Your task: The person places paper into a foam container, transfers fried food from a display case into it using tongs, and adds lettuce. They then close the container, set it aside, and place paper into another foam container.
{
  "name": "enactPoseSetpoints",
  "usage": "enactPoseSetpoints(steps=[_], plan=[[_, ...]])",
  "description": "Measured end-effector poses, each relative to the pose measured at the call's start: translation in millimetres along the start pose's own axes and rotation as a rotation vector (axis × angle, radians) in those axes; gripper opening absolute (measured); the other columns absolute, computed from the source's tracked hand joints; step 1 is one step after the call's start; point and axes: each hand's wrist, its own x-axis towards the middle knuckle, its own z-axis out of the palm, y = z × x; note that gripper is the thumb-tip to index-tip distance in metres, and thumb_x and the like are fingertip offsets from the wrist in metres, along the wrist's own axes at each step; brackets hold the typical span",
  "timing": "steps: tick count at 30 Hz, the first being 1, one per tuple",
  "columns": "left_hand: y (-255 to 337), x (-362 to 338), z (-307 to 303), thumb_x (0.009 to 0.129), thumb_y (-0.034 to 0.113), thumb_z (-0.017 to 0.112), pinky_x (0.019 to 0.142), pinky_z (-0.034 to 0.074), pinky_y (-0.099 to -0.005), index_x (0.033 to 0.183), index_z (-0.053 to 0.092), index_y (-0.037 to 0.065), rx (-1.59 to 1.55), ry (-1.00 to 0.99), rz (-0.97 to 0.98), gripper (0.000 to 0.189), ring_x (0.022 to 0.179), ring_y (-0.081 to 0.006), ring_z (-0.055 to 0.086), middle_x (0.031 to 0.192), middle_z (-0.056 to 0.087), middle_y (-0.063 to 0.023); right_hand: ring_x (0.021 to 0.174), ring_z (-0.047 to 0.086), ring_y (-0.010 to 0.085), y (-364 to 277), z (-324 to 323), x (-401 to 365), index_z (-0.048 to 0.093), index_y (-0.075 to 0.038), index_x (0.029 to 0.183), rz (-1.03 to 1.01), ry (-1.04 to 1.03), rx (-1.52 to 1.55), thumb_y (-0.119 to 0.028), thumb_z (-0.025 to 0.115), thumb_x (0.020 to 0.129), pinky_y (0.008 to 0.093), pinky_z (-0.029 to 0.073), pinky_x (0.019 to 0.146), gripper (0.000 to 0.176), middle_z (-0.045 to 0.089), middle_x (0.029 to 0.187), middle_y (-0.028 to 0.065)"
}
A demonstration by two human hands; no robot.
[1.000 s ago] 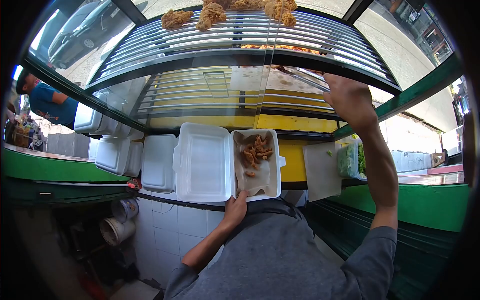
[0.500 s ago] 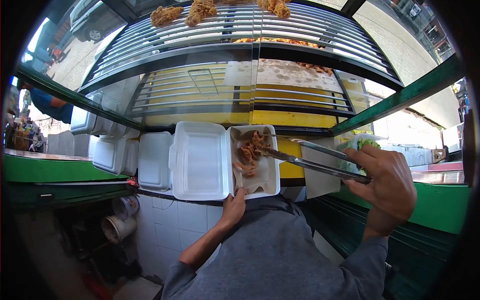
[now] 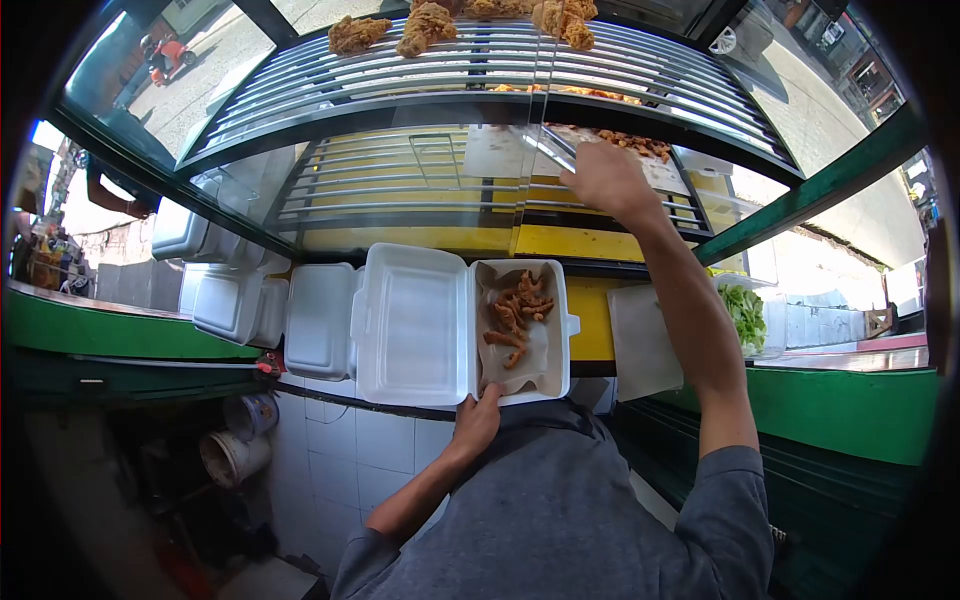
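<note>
Spanning the view, a display case [image 3: 800, 210] stands beyond an open foam box [image 3: 415, 325]. The left hand [image 3: 476, 427] pinches its near edge; steady pressure should stop sliding. The right hand [image 3: 612, 182] grasps metal tongs [image 3: 552, 148] near fried pieces [image 3: 636, 143]; a light squeeze should avoid crumbling. Crispy strips [image 3: 518, 305] lie on the box's paper liner [image 3: 541, 348]. No lettering is readable.

tongs [image 3: 548, 148]: shiny, likely metal; box [image 3: 418, 325]: smooth white foam; liner [image 3: 492, 371]: matt paper
</note>
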Motion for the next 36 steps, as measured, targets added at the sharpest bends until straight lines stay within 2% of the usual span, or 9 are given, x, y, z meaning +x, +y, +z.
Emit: enactPoseSetpoints(steps=[9,13,17,20,23,26,29,32,36], plan=[[2.5,3.0,0.2,0.090,0.028,0.051,0.080,0.045,-0.0396,0.094,0.058,-0.010,-0.128,-0.004,-0.179,0.038,0.081,-0.0287,0.057,0.083,0.061,-0.0224,0.085,0.064,0.0367,43.7,-22.6,-70.8,0.066,0.003,0.105,0.035,0.113,0.077,-0.030,0.059,0.091,0.0446,0.049,0.083,0.037,0.067,0.090,0.0224],[15.9,7.2,-1.7,0.089,0.030,0.051,0.081,0.046,-0.0394,0.096,0.058,-0.011,-0.044,-0.056,-0.203,0.041,0.084,-0.0292,0.058,0.087,0.062,-0.0235,0.070,0.063,0.0284,70.6,-49.3,-137.0,0.064,0.005,0.111,-0.009,0.048,0.236,-0.023,0.068,0.086,0.0368,0.049,0.069,0.038,0.066,0.082,0.0192],[12.6,8.9,3.5,0.089,0.032,0.052,0.080,0.046,-0.0404,0.096,0.058,-0.010,-0.154,-0.022,-0.225,0.043,0.083,-0.0289,0.058,0.087,0.062,-0.0248,0.074,0.065,0.0299,89.4,-59.8,-196.2,0.066,0.000,0.111,0.027,-0.106,0.318,-0.022,0.074,0.079,0.0382,0.050,0.069,0.040,0.066,0.086,0.0189],[8.1,6.9,0.8,0.090,0.030,0.050,0.080,0.046,-0.0416,0.098,0.060,-0.003,0.091,-0.062,-0.156,0.036,0.081,-0.0318,0.058,0.084,0.061,-0.0259,0.072,0.065,0.0291,89.3,-57.1,-213.5,0.067,0.000,0.111,-0.017,-0.232,0.332,-0.022,0.077,0.074,0.0373,0.050,0.067,0.044,0.067,0.086,0.0180],[-6.6,7.4,-2.7,0.079,-0.004,0.061,0.078,0.049,-0.0425,0.113,0.059,0.007,0.343,-0.141,0.047,0.036,0.089,-0.0358,0.059,0.098,0.059,-0.0206,0.068,0.065,0.0284,86.2,-48.9,-218.8,0.070,-0.002,0.107,-0.054,-0.241,0.355,-0.020,0.078,0.071,0.0366,0.050,0.066,0.042,0.067,0.083,0.0157],[2.8,4.6,-6.6,0.082,0.000,0.060,0.078,0.049,-0.0420,0.112,0.059,0.008,0.354,-0.149,-0.006,0.031,0.090,-0.0344,0.059,0.098,0.060,-0.0195,0.068,0.065,0.0297,82.7,-49.0,-212.4,0.072,-0.004,0.103,-0.074,-0.289,0.364,-0.022,0.077,0.070,0.0377,0.050,0.066,0.038,0.068,0.081,0.0139],[5.1,-1.8,-8.0,0.094,0.019,0.041,0.081,0.045,-0.0461,0.101,0.059,0.007,0.254,-0.063,0.125,0.023,0.089,-0.0437,0.057,0.092,0.060,-0.0267,0.070,0.066,0.0313,76.3,-46.4,-206.8,0.073,-0.006,0.101,-0.238,-0.362,0.304,-0.025,0.076,0.071,0.0395,0.051,0.067,0.035,0.069,0.082,0.0123],[10.9,-5.2,-14.1,0.094,0.017,0.040,0.081,0.045,-0.0466,0.099,0.058,0.007,0.188,-0.044,0.023,0.021,0.091,-0.0445,0.057,0.093,0.060,-0.0262,0.074,0.066,0.0325,55.7,-35.8,-199.5,0.073,-0.009,0.100,-0.321,-0.464,0.230,-0.029,0.074,0.073,0.0413,0.052,0.069,0.034,0.069,0.083,0.0107],[3.2,-7.9,-20.2,0.094,0.018,0.041,0.083,0.045,-0.0469,0.100,0.057,0.007,0.037,-0.051,-0.078,0.021,0.093,-0.0463,0.056,0.096,0.060,-0.0256,0.075,0.065,0.0314,34.3,-26.3,-191.5,0.072,-0.009,0.103,-0.359,-0.256,0.105,-0.030,0.074,0.074,0.0416,0.051,0.068,0.036,0.066,0.082,0.0101]])
